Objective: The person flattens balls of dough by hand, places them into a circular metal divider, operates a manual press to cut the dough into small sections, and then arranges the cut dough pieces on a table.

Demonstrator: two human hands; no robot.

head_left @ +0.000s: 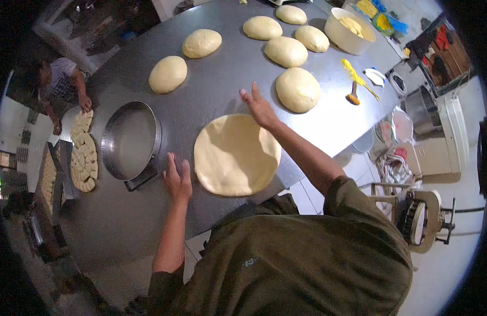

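A large flat round of pale dough lies on the steel table in front of me. My left hand rests flat on the table just left of the dough's edge, fingers apart. My right hand lies open on the dough's far right edge, fingers spread. Neither hand holds anything.
A round metal pan sits left of the flat dough. Several dough balls lie farther back. A cream bowl and a yellow brush are at the right. Shaped pastries lie at the left edge, near another person.
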